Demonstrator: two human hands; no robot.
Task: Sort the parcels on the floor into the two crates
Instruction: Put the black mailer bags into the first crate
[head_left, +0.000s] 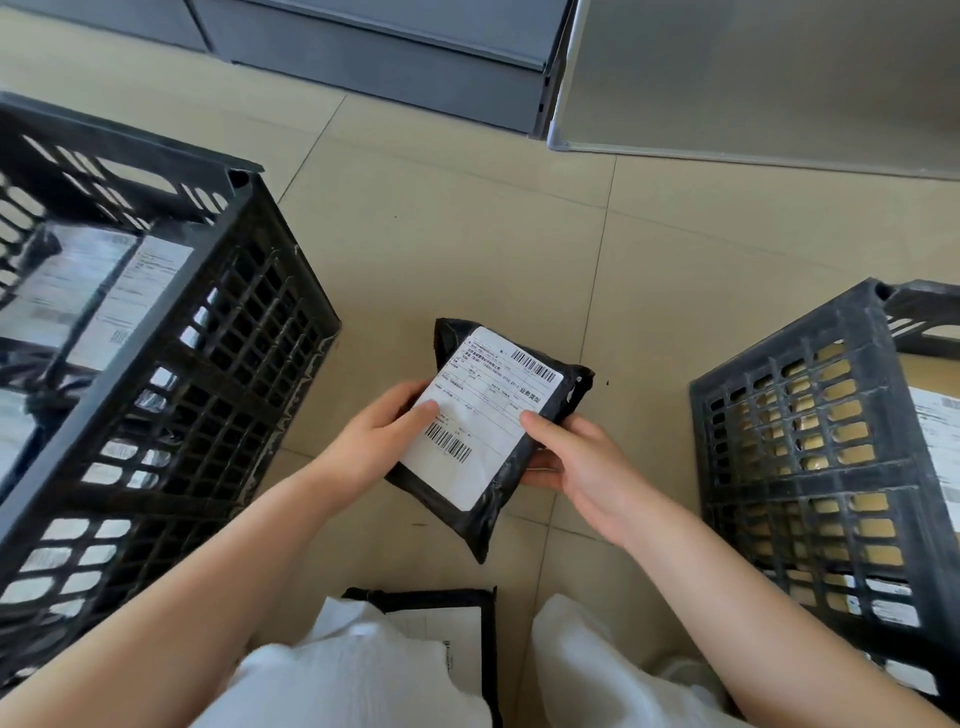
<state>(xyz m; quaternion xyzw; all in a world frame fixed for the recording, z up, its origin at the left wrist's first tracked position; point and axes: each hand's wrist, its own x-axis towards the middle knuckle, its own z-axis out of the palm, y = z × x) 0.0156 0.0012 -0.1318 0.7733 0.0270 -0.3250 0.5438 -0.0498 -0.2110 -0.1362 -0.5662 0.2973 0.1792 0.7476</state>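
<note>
A black plastic parcel (524, 467) with a white shipping label is held above the tiled floor, label up. My left hand (379, 436) grips its left edge, thumb on the label. My right hand (576, 462) grips its right edge, thumb on the label's corner and fingers underneath. The black crate (244, 291) on the left holds several bagged parcels with labels. The dark grey crate (800, 410) on the right holds a brown cardboard box with a label. Another black parcel (457, 618) lies on the floor between my knees, partly hidden by my white trousers.
Beige tiled floor (467, 234) stretches ahead between the crates. Grey cabinet bases (389, 57) stand along the far side, and a metallic panel (753, 78) stands at the far right.
</note>
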